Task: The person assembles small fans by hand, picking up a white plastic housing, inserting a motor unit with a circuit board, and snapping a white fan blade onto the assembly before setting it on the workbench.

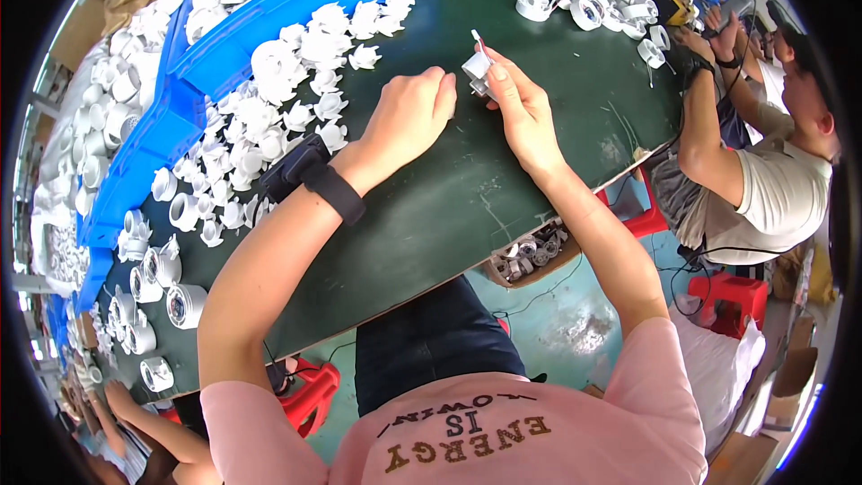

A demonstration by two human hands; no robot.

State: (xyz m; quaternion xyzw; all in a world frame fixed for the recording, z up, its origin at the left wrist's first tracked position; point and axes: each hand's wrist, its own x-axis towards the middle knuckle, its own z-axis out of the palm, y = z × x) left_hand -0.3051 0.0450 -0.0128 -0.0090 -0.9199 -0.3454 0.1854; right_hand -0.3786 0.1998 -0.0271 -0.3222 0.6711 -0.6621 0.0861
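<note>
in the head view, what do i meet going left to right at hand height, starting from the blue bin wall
blue bin wall → scattered white plastic parts → left hand → white cylindrical part → right hand → co-worker in a pale shirt

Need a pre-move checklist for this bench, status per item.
1. White part gripped: ok, between thumb and fingers of the right hand.
2. Left hand free: cannot tell, fingers curled, palm hidden.
3. Left hand apart from the white part: ok, a gap shows between them.
4. Loose white pieces contained in the blue bin: not ok, many lie on the green table.
5. Black wristband off the pieces: cannot tell, it appears close beside them.
6. Co-worker's hands out of the way: ok, off to the right.
</note>
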